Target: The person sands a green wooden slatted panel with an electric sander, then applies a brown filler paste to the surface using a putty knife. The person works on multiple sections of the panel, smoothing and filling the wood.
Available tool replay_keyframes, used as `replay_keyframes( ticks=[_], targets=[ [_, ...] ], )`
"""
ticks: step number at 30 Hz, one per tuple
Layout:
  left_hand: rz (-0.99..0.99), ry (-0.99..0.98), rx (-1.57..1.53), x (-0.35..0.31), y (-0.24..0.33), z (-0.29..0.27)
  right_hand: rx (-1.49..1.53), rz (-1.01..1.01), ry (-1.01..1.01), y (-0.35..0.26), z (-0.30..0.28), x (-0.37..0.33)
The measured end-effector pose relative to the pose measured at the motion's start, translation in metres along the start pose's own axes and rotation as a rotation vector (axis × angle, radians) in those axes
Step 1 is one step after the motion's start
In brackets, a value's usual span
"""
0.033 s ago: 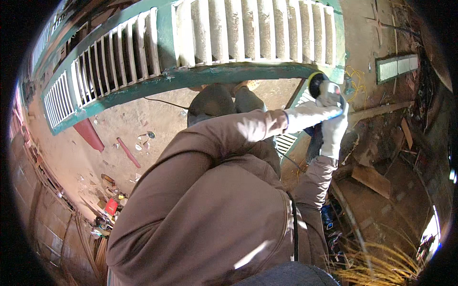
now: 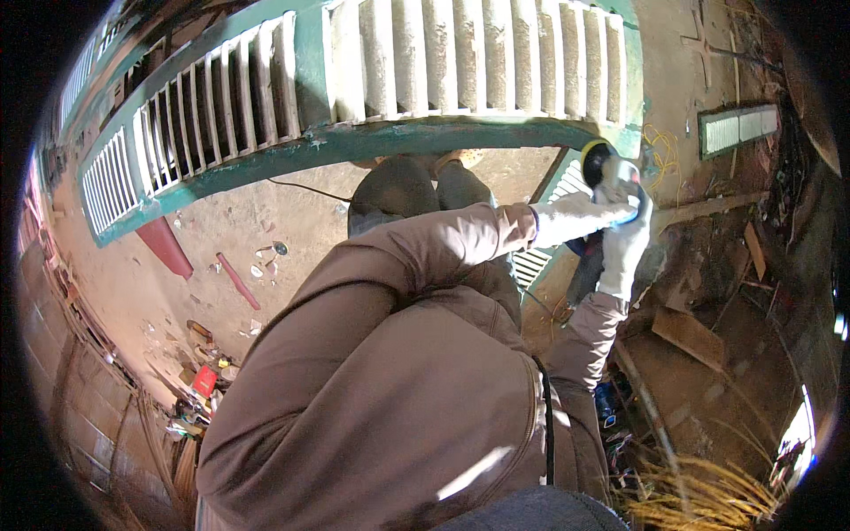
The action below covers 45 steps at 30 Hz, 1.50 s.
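An angle grinder with a dark round disc, yellow at its rim (image 2: 597, 163), is held in both my gloved hands near the right end of a green louvered shutter (image 2: 425, 134). White gloves cover both hands. My left hand (image 2: 580, 216) reaches across from the left and closes on the tool's front part. Behind the disc, my right hand (image 2: 626, 237) wraps round the tool, hiding much of its body. The disc lies at the shutter's near lower edge; whether it touches the wood I cannot tell. Pale slats fill the shutter's panels.
Another slatted piece (image 2: 531, 265) lies under my arms. A small slatted panel (image 2: 738, 130) and a yellow cord (image 2: 660, 150) are at the right. A red pipe (image 2: 237, 281) and scattered scraps lie on the dirt floor at the left. Brown boards (image 2: 689, 336) lie at lower right.
Both hands and the grinder have shifted slightly right and toward me along the shutter's end. My grip is unchanged.
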State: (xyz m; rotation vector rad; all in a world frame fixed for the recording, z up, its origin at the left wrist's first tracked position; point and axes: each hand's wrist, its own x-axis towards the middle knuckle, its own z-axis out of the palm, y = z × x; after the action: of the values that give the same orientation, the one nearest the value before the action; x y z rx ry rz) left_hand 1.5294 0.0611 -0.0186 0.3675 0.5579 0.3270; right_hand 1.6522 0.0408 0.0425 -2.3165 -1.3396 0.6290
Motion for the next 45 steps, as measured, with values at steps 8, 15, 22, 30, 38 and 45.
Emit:
replay_keyframes(
  ticks=[8, 15, 22, 30, 38, 45],
  targets=[
    [0.018, 0.338, 1.508, -0.172, -0.082, -0.242, 0.377, 0.023, 0.168, -0.007, -0.06, 0.005],
    [-0.766, 0.424, 1.593, -0.382, -0.097, -0.335, 0.243, -0.145, 0.197, -0.014, -0.078, -0.011],
    [-0.439, 1.072, 1.042, -0.411, -0.1, -0.263, 0.182, -0.268, 0.161, -0.03, -0.076, -0.015],
    [-0.281, 1.192, 1.069, -0.435, -0.086, -0.253, 0.295, -0.168, 0.065, -0.053, -0.045, -0.023],
    [-0.337, 1.021, 1.364, -0.369, -0.095, -0.272, 0.034, -0.07, 0.062, -0.028, -0.002, -0.043],
    [-0.377, 0.924, 1.401, -0.35, -0.061, -0.281, 0.028, -0.041, -0.146, -0.047, 0.031, -0.039]
  ],
)
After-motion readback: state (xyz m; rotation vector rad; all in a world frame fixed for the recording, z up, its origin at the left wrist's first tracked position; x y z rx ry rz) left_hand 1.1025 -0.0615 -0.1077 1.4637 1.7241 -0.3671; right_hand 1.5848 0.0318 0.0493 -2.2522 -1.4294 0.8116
